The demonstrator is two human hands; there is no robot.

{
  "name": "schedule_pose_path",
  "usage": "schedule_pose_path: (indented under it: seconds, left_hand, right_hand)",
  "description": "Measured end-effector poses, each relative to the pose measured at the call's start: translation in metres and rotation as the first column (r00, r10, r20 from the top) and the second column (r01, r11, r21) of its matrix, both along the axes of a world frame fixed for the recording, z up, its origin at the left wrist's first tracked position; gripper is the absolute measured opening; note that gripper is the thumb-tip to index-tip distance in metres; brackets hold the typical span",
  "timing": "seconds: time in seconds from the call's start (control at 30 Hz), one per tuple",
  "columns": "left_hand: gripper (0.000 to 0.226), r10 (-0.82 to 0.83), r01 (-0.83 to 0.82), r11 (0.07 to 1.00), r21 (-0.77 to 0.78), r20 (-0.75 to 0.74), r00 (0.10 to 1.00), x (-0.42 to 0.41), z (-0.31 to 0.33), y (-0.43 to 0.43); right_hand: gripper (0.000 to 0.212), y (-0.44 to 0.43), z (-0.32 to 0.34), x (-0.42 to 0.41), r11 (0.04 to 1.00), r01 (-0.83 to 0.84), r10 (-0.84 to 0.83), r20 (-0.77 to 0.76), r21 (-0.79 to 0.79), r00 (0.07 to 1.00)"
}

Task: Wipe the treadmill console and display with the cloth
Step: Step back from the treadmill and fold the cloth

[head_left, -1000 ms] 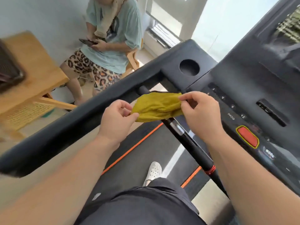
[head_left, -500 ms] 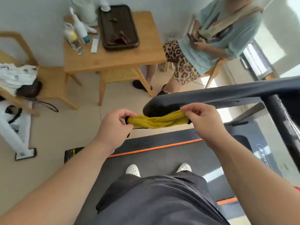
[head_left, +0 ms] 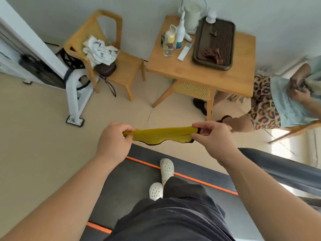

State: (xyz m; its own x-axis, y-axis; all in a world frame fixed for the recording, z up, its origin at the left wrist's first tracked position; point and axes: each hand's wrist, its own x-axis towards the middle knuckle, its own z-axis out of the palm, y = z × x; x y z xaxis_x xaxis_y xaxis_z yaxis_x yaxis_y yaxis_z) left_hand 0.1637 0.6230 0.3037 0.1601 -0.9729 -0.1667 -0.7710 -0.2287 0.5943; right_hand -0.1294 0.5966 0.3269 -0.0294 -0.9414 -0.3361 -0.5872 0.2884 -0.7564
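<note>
Head view has swung from the console, now out of frame, to the room. My left hand (head_left: pixel 112 140) and right hand (head_left: pixel 213 136) each keep a pinching grip on an end of the yellow cloth (head_left: pixel 159 135), stretched above the treadmill belt (head_left: pixel 125 180); wiping probably hasn't begun.

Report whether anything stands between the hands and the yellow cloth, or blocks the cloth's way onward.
Nothing stands between them: the left hand and the right hand each pinch one end of the cloth, which is stretched in the air between them. The console is not in this view, so the way to it cannot be judged.
</note>
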Motion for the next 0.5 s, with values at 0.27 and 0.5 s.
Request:
schedule_pose_path:
  seconds: [0.27,0.5]
  left_hand:
    - [0.011,0.144,-0.146,0.989,0.031,0.037,0.989,0.068,0.007,-0.057]
    - [0.015,0.36,-0.335,0.933,0.132,-0.319,0.877,0.145,0.003,-0.097]
  right_hand:
    - [0.015,-0.101,-0.013,0.062,0.957,-0.291,0.288,-0.121,-0.01,0.95]
    - [0.011,-0.151,-0.019,0.144,0.981,-0.186,0.185,0.021,0.063,0.983]
